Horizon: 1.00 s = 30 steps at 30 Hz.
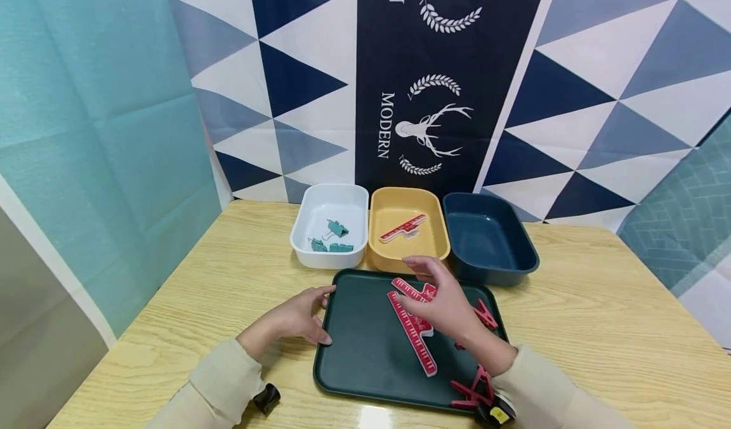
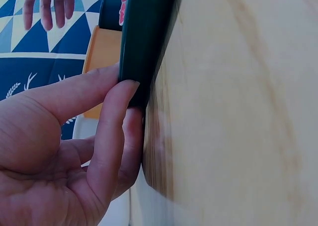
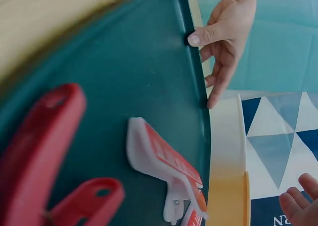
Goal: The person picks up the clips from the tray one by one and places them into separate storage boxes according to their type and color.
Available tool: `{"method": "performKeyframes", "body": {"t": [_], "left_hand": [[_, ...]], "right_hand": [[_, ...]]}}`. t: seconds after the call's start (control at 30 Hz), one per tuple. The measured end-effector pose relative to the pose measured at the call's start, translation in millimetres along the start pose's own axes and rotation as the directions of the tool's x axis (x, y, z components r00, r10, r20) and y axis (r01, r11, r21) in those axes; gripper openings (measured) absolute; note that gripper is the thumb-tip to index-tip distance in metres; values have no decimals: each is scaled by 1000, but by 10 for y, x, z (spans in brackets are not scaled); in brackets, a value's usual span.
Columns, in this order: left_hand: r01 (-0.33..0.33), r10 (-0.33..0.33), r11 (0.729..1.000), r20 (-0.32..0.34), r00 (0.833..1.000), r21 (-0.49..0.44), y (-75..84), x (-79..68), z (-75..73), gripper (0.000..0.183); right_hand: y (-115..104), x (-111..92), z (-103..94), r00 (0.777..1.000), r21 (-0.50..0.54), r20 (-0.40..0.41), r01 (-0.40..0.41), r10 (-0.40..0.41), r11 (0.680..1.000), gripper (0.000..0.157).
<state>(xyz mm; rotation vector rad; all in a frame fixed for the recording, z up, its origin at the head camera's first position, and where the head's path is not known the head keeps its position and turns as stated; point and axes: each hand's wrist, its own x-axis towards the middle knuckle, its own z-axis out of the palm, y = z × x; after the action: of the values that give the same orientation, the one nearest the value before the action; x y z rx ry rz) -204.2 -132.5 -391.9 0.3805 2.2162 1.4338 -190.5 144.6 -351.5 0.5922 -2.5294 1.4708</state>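
Observation:
My left hand holds the left rim of a dark green tray, with its thumb over the edge and other fingers along the outside. Over the tray, my right hand hovers with fingers spread and curved, nothing between them. Below it lie two red-and-white long-jawed clips with piano-key print, the nearer clip and a farther clip partly hidden by the hand. Red clothespin-like clips, one near the front corner and one farther back, lie along the tray's right side, partly behind my right forearm.
Behind the tray stand three bins in a row. The white bin holds several teal binder clips. In the yellow bin lies one red piano-key clip. A dark blue bin stands at the right, before a patterned cloth.

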Motion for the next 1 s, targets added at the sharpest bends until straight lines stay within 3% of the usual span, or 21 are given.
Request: {"method": "performKeyframes", "body": {"t": [0.27,0.63,1.0], "left_hand": [[-1,1,1000,0,1000,-2,4,-15,5,97],[-3,3,1000,6,1000,5,3,-21,-3,97],[-13,13,1000,9,1000,10,6,-29,-2,97]], "right_hand": [[35,-156,-16,999,-58,34,-18,20,998,59],[126,-275,-63,980,-137,106,-154,169,979,70],[280,-370,-77,948,-155,282,-107,147,982,86]]}}
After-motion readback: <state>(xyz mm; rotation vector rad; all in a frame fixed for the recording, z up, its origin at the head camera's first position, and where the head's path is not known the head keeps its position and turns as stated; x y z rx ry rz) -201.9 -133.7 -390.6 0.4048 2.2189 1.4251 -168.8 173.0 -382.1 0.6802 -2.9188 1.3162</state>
